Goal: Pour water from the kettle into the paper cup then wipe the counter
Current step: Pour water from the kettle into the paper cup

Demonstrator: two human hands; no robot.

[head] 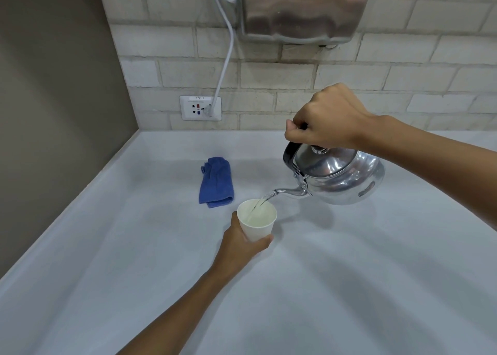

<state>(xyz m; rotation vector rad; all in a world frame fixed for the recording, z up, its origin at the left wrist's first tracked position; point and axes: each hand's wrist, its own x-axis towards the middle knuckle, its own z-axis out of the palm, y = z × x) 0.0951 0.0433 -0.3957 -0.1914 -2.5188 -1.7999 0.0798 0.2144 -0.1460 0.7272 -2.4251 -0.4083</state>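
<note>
A shiny metal kettle (pixel 341 177) hangs tilted above the white counter (pixel 349 287), spout pointing left and down. My right hand (pixel 328 120) grips its black handle from above. A thin stream of water runs from the spout into a white paper cup (pixel 257 221), which holds some water. My left hand (pixel 242 244) wraps around the cup's near side, holding it on the counter. A folded blue cloth (pixel 216 182) lies on the counter behind and left of the cup.
A steel hand dryer (pixel 304 7) is mounted on the brick wall above the kettle. Its white cable runs down to a wall socket (pixel 200 108). A grey side wall (pixel 53 99) bounds the counter on the left.
</note>
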